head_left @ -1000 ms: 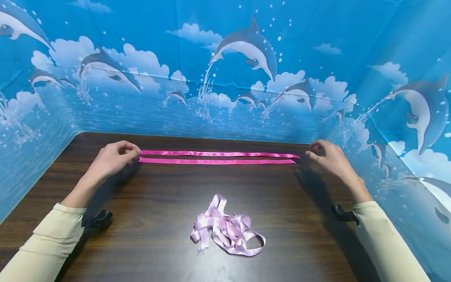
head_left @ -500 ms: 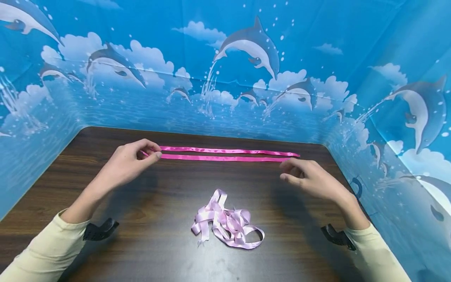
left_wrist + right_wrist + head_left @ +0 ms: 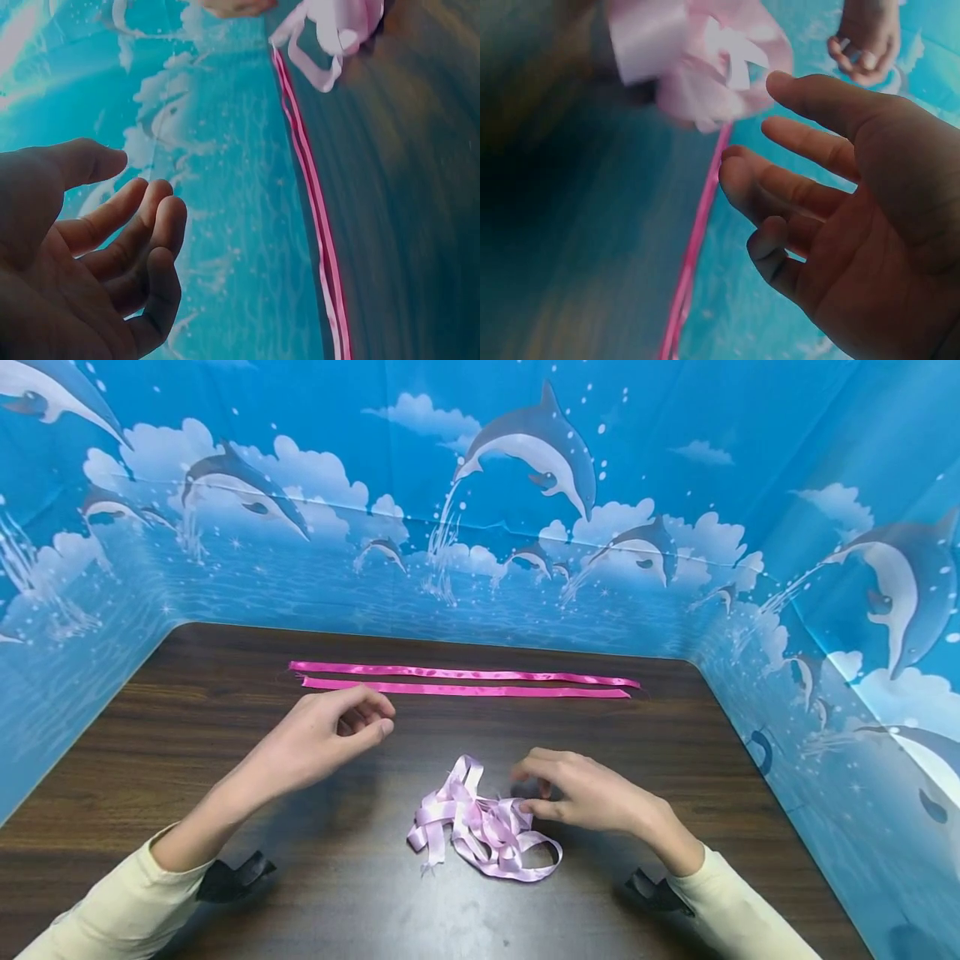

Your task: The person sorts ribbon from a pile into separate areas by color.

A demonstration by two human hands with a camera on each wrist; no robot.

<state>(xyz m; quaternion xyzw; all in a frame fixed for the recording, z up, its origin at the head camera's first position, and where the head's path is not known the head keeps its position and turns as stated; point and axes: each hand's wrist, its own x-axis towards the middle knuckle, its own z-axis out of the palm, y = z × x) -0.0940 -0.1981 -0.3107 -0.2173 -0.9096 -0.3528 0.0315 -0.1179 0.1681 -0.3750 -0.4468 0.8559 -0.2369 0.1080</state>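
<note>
Pink satin, pale shade: loose pile of ribbon (image 3: 495, 833) on the dark wood-grain tabletop (image 3: 360, 893), mid-table, toward the wearer. Loops and folds overlap, one rounded loop at lower right, frayed threads on the lower left end.

Right hand (image 3: 592, 793) at the pile's right side, thumb and index reaching its edge in the head view. Fingers (image 3: 817, 191) bent and spread, gap between thumb and index, nothing gripped. Contact with ribbon: can't tell. Right wrist view has pile just past the thumb tip, blurred.

Left hand (image 3: 322, 739) raised left of the pile, just in front of the strips in head view, apart from them in left wrist view. Fingers loosely curved, thumb standing away, nothing held.

Two hot pink strips, flat, nearly parallel, narrow gap between, along the far part of the tabletop. Far strip (image 3: 465, 674) shinier, runs a bit past the near strip (image 3: 465, 691) at both ends. Threads at left ends.

Both arms: cream sleeves (image 3: 127, 893), black wrist gear (image 3: 236, 878) below each cuff. Blue dolphin-print backdrop (image 3: 675, 443) behind and at sides.
</note>
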